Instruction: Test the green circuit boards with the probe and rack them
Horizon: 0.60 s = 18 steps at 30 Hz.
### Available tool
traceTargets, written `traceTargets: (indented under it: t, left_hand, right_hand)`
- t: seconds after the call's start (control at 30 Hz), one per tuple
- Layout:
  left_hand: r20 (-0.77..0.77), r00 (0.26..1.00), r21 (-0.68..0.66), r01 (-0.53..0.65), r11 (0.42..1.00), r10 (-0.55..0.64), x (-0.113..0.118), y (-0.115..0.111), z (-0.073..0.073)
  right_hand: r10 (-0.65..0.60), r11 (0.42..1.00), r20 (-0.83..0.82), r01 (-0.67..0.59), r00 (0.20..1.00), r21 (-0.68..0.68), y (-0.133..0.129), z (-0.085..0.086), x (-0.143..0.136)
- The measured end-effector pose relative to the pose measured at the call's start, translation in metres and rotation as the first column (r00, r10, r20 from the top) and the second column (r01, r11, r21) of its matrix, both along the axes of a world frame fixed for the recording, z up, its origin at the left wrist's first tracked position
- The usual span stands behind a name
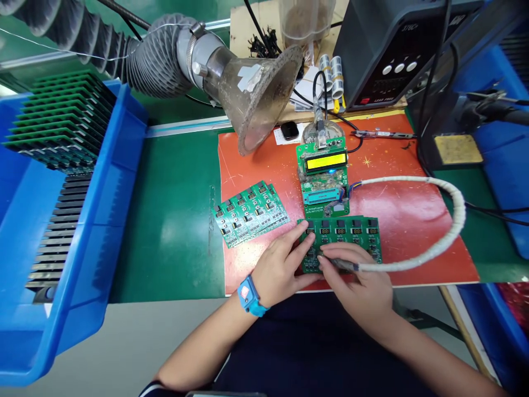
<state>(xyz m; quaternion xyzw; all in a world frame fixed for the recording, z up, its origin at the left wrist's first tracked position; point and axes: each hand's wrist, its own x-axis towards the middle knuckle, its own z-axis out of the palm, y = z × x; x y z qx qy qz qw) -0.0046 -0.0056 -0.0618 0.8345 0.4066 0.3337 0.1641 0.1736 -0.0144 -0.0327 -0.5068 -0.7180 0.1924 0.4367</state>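
Note:
My left hand (283, 264), with a blue watch on its wrist, rests its spread fingers on the left end of a green circuit board panel (356, 234). In my right hand (363, 284) is the dark tip of a probe (342, 264), pinched between the fingers and touching the panel's lower left area. A white wrapped cable (454, 220) loops from the probe to a programmer board (324, 179) with a lit yellow display, just above the panel. Another green panel (251, 214) lies tilted to the left on the red mat (248, 275).
A blue bin (124, 138) at the left holds upright green boards (61, 118). A fume hose funnel (264, 99) hangs over the mat's back edge. Behind stand a dark soldering station (397, 55) and paper rolls (332, 77). A pen (384, 134) and yellow sponge (458, 150) lie at right.

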Motion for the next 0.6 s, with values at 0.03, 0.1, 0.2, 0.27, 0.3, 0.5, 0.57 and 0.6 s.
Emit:
traceTargets:
  t: [0.03,0.1,0.2,0.27,0.3,0.5,0.57,0.6]
  left_hand:
    - [-0.002,1.0,0.003,0.0,1.0,0.0,0.0,-0.0001,0.0002]
    - [-0.005,1.0,0.002,0.0,1.0,0.0,0.0001,-0.0002,0.0003]
    - [-0.005,1.0,-0.005,0.0,1.0,0.0,0.0002,-0.0006,-0.0006]
    - [0.0,1.0,-0.009,0.003,1.0,-0.003,0.0003,-0.0008,-0.0013]
    - [0.001,1.0,-0.012,0.003,1.0,-0.003,0.0002,-0.0008,-0.0016]
    - [0.004,1.0,-0.009,0.001,1.0,-0.001,0.0,-0.0008,-0.0012]
    - [0.002,1.0,-0.012,-0.001,1.0,0.002,0.0002,-0.0007,-0.0011]
    - [0.0,1.0,-0.013,-0.001,1.0,0.001,0.0003,-0.0007,-0.001]
  right_hand:
    - [-0.004,1.0,-0.001,0.004,1.0,0.007,0.0003,-0.0003,-0.0009]
    - [-0.022,1.0,-0.004,0.022,1.0,0.02,0.001,-0.0006,-0.0025]
    - [-0.034,0.999,0.003,0.034,0.999,0.028,0.0016,-0.0004,-0.0033]
    - [-0.031,0.999,0.007,0.03,1.0,0.03,0.0014,-0.0001,-0.0028]
    - [-0.027,0.999,0.004,0.027,1.0,0.031,0.001,-0.0001,-0.0022]
    - [-0.004,1.0,-0.032,0.005,0.999,0.027,-0.0011,-0.0026,0.0003]
    - [-0.003,1.0,-0.041,0.005,0.999,0.028,-0.001,-0.0029,0.0]
    - [-0.004,1.0,-0.046,0.005,0.999,0.028,-0.0008,-0.0028,-0.0003]
